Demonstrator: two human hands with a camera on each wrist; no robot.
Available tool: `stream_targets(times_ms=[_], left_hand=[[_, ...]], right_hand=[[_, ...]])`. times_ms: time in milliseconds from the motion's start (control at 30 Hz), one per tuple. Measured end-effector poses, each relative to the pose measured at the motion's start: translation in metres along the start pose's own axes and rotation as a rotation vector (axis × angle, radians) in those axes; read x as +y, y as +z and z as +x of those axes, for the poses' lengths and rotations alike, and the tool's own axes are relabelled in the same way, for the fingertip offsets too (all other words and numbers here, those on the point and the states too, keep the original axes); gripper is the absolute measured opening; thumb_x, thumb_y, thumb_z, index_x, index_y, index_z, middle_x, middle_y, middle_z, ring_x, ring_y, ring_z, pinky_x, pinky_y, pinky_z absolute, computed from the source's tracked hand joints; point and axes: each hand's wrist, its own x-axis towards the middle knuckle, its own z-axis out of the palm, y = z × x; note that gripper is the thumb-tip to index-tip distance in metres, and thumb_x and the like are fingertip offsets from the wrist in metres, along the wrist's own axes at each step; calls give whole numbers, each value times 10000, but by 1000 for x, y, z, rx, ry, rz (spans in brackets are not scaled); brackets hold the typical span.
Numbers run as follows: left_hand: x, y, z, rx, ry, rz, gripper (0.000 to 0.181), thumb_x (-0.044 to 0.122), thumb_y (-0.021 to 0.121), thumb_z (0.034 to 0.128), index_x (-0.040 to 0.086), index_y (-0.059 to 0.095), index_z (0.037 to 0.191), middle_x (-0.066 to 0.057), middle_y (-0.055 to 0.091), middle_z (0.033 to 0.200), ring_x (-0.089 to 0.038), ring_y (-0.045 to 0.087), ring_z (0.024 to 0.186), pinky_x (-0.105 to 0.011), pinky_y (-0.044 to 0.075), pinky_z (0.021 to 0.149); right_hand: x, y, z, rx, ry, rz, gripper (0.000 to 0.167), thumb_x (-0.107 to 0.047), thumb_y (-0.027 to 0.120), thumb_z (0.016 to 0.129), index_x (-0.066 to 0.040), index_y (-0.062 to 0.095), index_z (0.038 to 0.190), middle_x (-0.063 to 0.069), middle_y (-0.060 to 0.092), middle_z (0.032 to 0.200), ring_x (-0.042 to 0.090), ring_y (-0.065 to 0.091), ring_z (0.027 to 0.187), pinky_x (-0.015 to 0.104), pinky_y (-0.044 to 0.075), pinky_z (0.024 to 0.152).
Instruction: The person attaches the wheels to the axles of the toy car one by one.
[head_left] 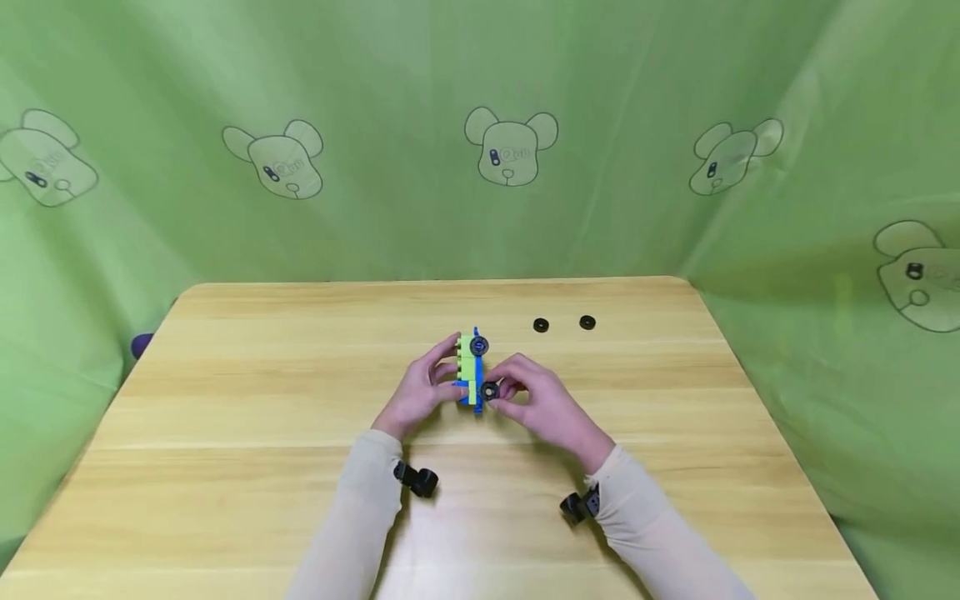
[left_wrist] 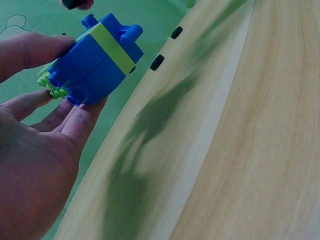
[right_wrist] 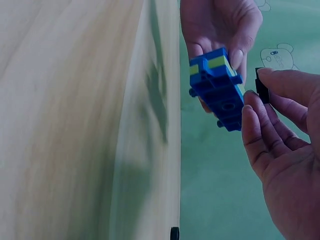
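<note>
My left hand (head_left: 425,392) grips a toy car of blue and lime-green building blocks (left_wrist: 92,67), thumb on one side and fingers on the other. The car is held above the table on its side, its blue underside (right_wrist: 220,95) showing in the right wrist view. One black wheel (head_left: 478,345) sits at the car's far end in the head view. Between thumb and fingertips, my right hand (head_left: 543,404) pinches another black wheel (right_wrist: 263,90) beside the near end. A small gap separates it from the blue axle peg (right_wrist: 237,79) in the right wrist view.
Two loose black wheels, a left one (head_left: 541,325) and a right one (head_left: 587,322), lie toward the back of the wooden table (head_left: 247,400). Green curtains (head_left: 390,192) with bear-head prints hang behind and beside the table.
</note>
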Motion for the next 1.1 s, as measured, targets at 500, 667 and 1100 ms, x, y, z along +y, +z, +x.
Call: stream_targets(times_ms=[500, 667, 1100], left_hand=[[-4, 4, -2, -10, 14, -20, 900, -180, 641, 786, 65, 239, 1552, -152, 379, 1452, -322, 512, 1236, -352, 496, 979], [-4, 5, -2, 0, 25, -10, 890, -169, 644, 793, 66, 243, 1552, -140, 392, 1449, -313, 518, 1232, -352, 495, 981], [-7, 5, -2, -17, 12, -13, 865, -132, 662, 812, 61, 252, 1549, -169, 392, 1436, -349, 556, 1181, -368, 496, 980]], right_hand=[[5, 10, 0, -8, 12, -2, 365, 2, 785, 804, -76, 654, 1136, -26, 578, 1022, 118, 583, 846, 336, 563, 791], [6, 10, 3, -2, 10, -15, 362, -4, 785, 805, -79, 650, 1133, -29, 575, 1023, 115, 581, 851, 315, 556, 796], [8, 14, 0, -7, 38, -5, 333, -32, 778, 820, -85, 650, 1124, -18, 578, 1023, 126, 584, 851, 312, 556, 779]])
